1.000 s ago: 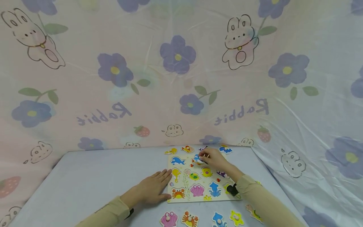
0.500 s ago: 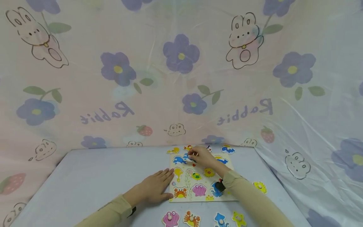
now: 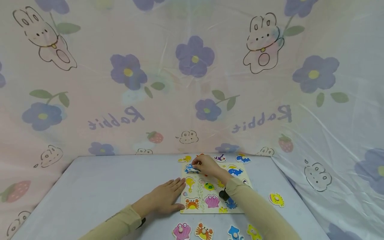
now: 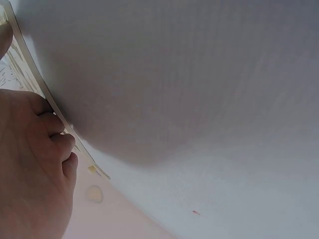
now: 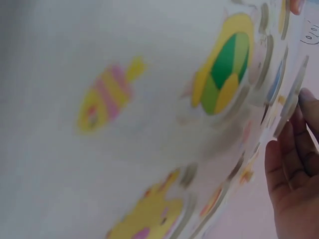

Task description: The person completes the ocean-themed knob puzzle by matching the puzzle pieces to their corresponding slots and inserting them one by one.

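In the head view, a cream puzzle board with printed sea animals lies on the white table. My right hand pinches a blue puzzle piece over the board's top-left picture; whether they touch I cannot tell. The right wrist view shows that piece nearly edge-on between thumb and fingers of the right hand. With straight fingers, my left hand lies palm down at the board's left edge, fingertips touching it. In the left wrist view the left hand is beside the board edge.
Beyond the board lie loose pieces: a yellow one, a purple one and a blue whale. Nearer me are a pink shell, a crab, a squid and a star. A yellow fish lies right.
My right hand has moved left across the top of the board with the blue piece, from the second picture to the top-left one. The left hand stays in place.
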`<state>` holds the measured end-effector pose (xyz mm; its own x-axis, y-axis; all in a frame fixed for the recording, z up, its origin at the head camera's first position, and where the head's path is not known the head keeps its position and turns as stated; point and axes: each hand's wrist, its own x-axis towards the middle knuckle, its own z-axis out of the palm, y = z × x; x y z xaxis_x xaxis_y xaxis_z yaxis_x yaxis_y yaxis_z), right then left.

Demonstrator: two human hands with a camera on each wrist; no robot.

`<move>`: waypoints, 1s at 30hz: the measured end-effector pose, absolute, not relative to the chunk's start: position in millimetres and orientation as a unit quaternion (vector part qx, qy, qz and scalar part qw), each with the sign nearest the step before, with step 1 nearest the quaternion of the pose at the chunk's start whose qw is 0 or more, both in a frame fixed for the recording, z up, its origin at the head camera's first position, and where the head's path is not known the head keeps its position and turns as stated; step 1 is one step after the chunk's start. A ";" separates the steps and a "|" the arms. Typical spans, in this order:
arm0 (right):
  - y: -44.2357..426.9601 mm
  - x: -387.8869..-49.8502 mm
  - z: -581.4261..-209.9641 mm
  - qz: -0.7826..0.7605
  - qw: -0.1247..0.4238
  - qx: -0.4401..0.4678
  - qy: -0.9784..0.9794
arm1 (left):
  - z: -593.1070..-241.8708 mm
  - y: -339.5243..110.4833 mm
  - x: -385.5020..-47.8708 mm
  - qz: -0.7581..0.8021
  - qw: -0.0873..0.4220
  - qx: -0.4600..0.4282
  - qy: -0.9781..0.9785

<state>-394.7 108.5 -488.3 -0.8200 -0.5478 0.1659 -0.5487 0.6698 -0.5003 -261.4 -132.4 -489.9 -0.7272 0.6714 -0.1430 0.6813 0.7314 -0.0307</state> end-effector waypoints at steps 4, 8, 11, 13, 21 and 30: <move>101.9 -394.5 -486.8 0.272 0.001 0.302 -0.914 | -486.7 -131.5 -261.1 -0.039 0.055 0.370 0.927; 97.4 -393.6 -485.5 0.259 0.007 0.302 -0.917 | -482.4 -130.2 -258.9 -0.043 0.054 0.371 0.926; 95.9 -393.9 -486.2 0.251 0.007 0.298 -0.921 | -482.2 -129.8 -258.9 -0.045 0.054 0.371 0.926; 95.4 -394.7 -487.4 0.247 0.001 0.294 -0.923 | -482.8 -129.8 -259.3 -0.047 0.053 0.372 0.926; 94.4 -395.5 -491.2 0.248 -0.018 0.280 -0.927 | -480.2 -129.6 -257.9 -0.045 0.053 0.372 0.926; 91.9 -393.6 -489.8 0.251 -0.027 0.278 -0.927 | -483.1 -129.7 -258.6 -0.043 0.060 0.366 0.928</move>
